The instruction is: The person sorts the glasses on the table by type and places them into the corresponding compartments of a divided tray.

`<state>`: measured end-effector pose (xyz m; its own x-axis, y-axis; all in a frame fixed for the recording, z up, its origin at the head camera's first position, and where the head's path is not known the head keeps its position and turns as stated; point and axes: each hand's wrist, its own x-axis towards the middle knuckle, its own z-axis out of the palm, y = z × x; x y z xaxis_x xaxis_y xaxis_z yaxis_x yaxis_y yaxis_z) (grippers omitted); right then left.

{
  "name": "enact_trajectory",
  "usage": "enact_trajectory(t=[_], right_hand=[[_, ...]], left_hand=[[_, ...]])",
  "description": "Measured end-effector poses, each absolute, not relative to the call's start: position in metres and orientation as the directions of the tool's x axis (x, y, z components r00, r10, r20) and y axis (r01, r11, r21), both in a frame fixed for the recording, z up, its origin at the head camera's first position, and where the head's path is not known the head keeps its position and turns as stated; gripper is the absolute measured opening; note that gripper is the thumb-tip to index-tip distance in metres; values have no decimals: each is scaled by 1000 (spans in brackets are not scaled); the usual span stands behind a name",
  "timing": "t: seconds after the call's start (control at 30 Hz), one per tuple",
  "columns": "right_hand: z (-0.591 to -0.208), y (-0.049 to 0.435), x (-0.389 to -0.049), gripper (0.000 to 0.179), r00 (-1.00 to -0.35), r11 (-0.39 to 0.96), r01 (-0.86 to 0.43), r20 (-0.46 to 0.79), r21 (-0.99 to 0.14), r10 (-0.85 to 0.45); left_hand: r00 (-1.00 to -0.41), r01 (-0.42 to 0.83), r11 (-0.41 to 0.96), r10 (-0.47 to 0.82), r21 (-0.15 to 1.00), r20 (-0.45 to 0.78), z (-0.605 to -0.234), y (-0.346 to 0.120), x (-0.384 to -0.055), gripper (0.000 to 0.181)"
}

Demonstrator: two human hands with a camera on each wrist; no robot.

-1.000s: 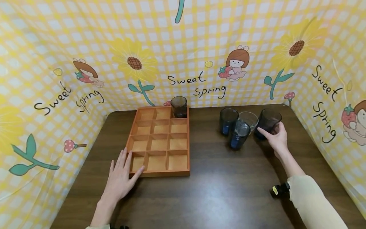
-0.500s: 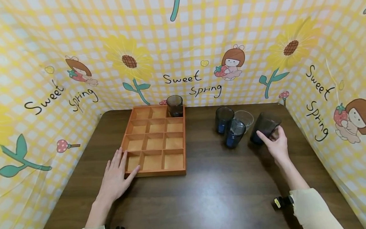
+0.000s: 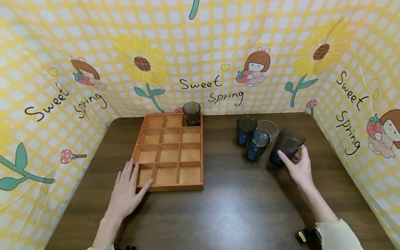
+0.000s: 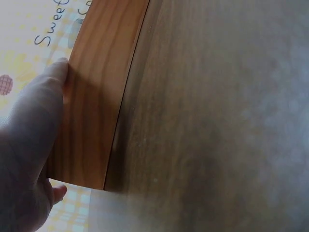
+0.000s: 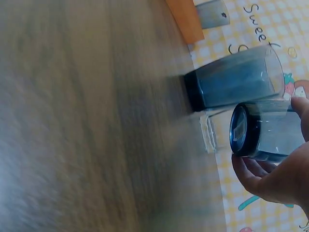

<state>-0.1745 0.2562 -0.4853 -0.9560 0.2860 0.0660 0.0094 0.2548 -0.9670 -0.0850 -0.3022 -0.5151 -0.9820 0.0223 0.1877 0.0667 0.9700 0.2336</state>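
My right hand (image 3: 298, 170) grips a dark tinted glass tumbler (image 3: 287, 144), thumb on the near side. The tumbler leans right, and in the right wrist view its base (image 5: 239, 128) shows raised off the table. Left of it stand two dark tumblers, one nearer (image 3: 258, 146) and one behind (image 3: 245, 130), with a clear glass (image 3: 270, 127) partly hidden by them. My left hand (image 3: 125, 194) rests with straight fingers along the left side of a divided wooden box (image 3: 175, 188), thumb at its front corner. One dark tumbler (image 3: 192, 114) stands in the box's back right compartment.
The dark wooden table (image 3: 225, 208) carries everything. A yellow checked cloth (image 3: 212, 45) hangs behind it and along both sides. A black band with a yellow mark (image 3: 303, 236) sits at the right wrist.
The tumbler in my right hand has gone from upright to tilted, and has come nearer and slightly left, away from the clear glass. My left hand keeps its place on the box.
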Motion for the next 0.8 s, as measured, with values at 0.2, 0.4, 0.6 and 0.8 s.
enact_trajectory(t=[0.2, 0.4, 0.6, 0.8], right_hand=[[-482, 248, -162, 66, -960, 257, -16, 87, -966, 267], [-477, 239, -150, 70, -968, 271, -64, 126, -960, 218], [-464, 224, -142, 72, -977, 262, -153, 186, -953, 105], [-456, 203, -146, 73, -978, 217, -209, 208, -954, -26]], left_hand=[[-979, 74, 967, 24, 244, 202, -516, -302, -85, 89], [-979, 74, 967, 23, 245, 205, -516, -302, -85, 89], [-979, 69, 967, 18, 245, 204, -515, -302, -85, 89], [-980, 58, 968, 9, 243, 196, -515, -301, -86, 90]])
